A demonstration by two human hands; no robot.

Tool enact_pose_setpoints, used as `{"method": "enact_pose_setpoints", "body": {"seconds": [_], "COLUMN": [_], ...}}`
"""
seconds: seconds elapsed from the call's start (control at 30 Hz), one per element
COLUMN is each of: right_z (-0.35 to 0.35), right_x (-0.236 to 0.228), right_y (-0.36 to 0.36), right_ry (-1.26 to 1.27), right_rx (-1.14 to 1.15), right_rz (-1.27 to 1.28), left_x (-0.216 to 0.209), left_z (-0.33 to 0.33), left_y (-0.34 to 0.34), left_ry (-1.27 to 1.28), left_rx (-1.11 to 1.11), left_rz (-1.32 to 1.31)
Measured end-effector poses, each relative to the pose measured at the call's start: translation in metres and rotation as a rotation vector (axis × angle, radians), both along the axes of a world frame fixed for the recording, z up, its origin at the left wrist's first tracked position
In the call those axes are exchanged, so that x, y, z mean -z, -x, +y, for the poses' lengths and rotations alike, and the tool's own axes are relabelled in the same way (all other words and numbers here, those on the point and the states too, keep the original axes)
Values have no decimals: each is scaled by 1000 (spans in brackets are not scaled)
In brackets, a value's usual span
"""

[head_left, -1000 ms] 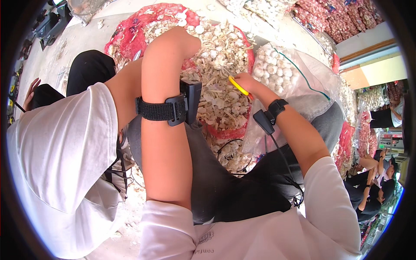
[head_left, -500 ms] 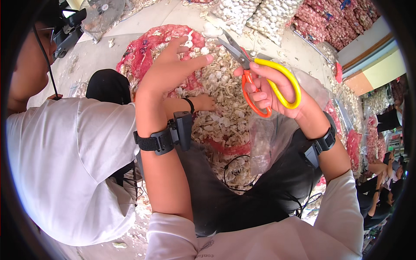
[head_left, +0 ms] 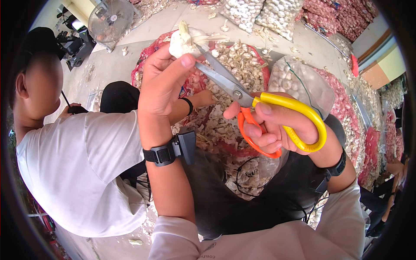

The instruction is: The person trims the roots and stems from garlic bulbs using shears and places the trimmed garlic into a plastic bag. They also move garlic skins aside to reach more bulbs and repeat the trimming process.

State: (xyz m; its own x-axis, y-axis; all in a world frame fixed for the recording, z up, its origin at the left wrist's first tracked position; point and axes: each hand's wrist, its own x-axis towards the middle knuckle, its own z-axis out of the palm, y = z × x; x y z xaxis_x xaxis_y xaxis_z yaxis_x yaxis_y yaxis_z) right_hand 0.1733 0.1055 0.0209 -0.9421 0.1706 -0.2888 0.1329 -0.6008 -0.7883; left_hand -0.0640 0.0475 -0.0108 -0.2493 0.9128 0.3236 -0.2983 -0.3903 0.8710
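A white garlic bulb (head_left: 182,44) with a dry stem is pinched between the thumb and fingers of my left hand (head_left: 162,80), raised above the heap. My right hand (head_left: 277,123) grips scissors (head_left: 236,93) with one yellow and one orange handle, fingers through the loops. Their blades are parted and point up-left, the tips at the bulb's root or stem side; whether they touch it I cannot tell. Below lies a pile of loose garlic and dry skins (head_left: 208,130) on a red mesh sack (head_left: 151,54).
At my left a person in a white shirt (head_left: 82,169) reaches one hand (head_left: 203,99) into the pile. A clear bag of garlic (head_left: 294,82) stands right of it. Filled sacks (head_left: 279,15) line the back, and a fan (head_left: 113,19) stands far left.
My left hand, open and bare before, now holds a garlic bulb. The scissors have moved down and right, with the blades now beside the bulb. The view has shifted slightly.
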Motion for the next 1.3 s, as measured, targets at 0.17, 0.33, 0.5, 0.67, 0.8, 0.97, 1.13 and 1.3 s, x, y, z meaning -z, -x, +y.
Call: {"method": "enact_pose_setpoints", "body": {"seconds": [0.17,0.33,0.5,0.67,0.8,0.97,1.13,1.3], "right_z": [-9,-19,-10,-5,0,10,17,25], "right_x": [-6,13,21,24,23,22,24,20], "right_y": [-7,-19,-18,-18,-16,-16,-16,-12], "right_ry": [-258,-1375,-1481,-1412,-1459,-1507,-1543,-1638], "right_rx": [127,496,567,544,561,576,598,559], "right_rz": [-23,-181,-310,-329,-335,-348,-324,-398], "left_x": [-1,-1,13,23,16,9,18,16], "left_z": [9,16,23,36,37,41,48,56], "left_y": [-10,-31,-49,-63,-62,-58,-54,-50], "left_ry": [17,236,157,83,101,143,50,42], "left_rx": [-115,-381,-356,-356,-275,-143,-95,-204], "left_rz": [-62,217,201,171,83,-166,-227,14]}}
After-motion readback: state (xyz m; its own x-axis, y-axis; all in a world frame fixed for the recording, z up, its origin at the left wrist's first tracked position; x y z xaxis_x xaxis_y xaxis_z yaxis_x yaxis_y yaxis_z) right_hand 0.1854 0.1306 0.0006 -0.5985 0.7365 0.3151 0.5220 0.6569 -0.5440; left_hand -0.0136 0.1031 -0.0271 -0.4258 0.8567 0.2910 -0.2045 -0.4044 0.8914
